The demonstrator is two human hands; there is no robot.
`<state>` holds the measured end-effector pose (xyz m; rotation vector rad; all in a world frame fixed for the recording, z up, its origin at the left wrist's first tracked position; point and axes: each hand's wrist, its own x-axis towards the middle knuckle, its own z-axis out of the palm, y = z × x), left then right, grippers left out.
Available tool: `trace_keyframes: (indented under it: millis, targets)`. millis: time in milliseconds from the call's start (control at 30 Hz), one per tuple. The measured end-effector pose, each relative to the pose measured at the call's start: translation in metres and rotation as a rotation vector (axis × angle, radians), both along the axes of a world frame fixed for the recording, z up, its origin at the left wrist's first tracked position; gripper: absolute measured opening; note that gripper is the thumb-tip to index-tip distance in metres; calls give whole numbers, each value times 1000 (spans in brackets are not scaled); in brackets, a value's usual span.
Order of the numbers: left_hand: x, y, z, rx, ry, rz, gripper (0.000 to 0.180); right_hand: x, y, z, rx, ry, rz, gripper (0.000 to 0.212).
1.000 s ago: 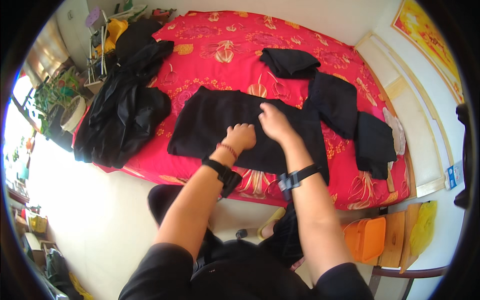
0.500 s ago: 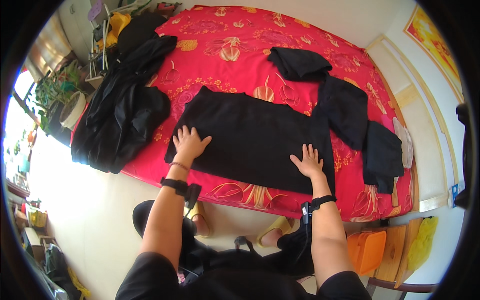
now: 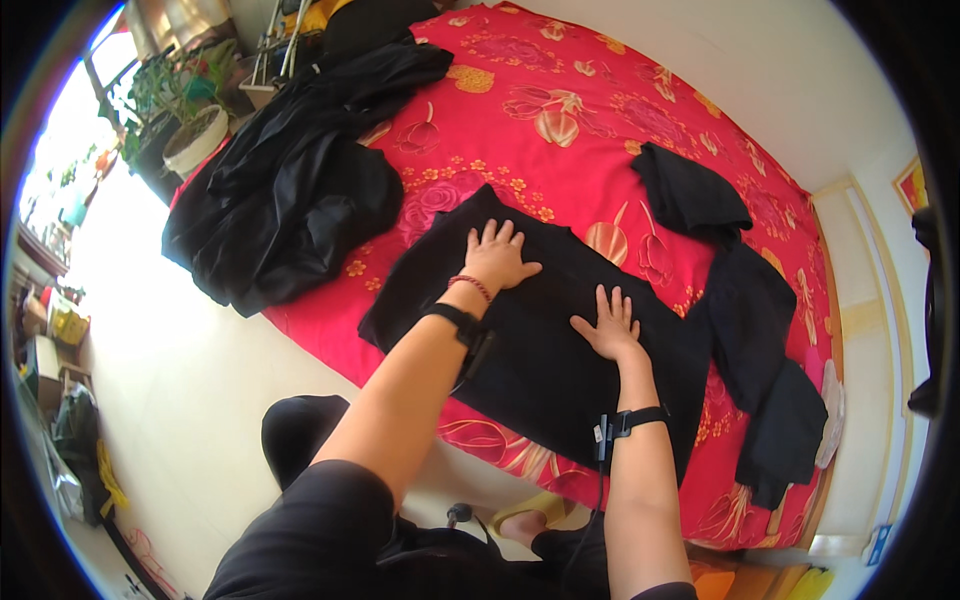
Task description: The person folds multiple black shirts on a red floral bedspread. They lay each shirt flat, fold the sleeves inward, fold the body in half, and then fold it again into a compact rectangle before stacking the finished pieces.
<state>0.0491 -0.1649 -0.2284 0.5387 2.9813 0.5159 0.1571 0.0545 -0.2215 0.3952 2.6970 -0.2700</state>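
A black garment (image 3: 560, 335) is spread flat over the near part of the bed, its exact kind unclear. My left hand (image 3: 497, 258) lies flat on its far left part, fingers spread and thumb pointing right. To the right of it, my right hand (image 3: 612, 328) presses flat on the garment's middle, fingers apart. Neither hand grips the fabric. At the right, a row of folded black clothes (image 3: 755, 300) touches or lies close to the garment's edge. A large heap of loose black clothing (image 3: 290, 210) covers the bed's left side.
The bed has a red flowered sheet (image 3: 560, 70). Potted plants (image 3: 185, 100) stand beyond the heap by a bright window. A pale headboard (image 3: 868, 350) borders the right side. A small black stick-like object (image 3: 459, 514) stands out in front of my body.
My left hand has slid farther up the garment and right, while my right hand has moved away from the near right edge toward the middle. My view has turned and shifted left.
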Motion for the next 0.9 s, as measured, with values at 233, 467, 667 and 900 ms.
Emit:
trace_keyframes:
  millis: [233, 467, 667, 900]
  targets:
    - [7, -85, 5, 186, 258, 685, 58, -87, -76, 20, -537, 639, 229, 34]
    - [0, -103, -17, 764, -92, 783, 38, -156, -187, -3, -565, 671, 573, 25]
    - [-9, -105, -33, 955, -174, 794, 28, -161, -188, -2, -551, 628, 602, 19]
    - [-14, -101, -52, 972, -225, 787, 27, -160, -195, 6, -498, 584, 643, 9]
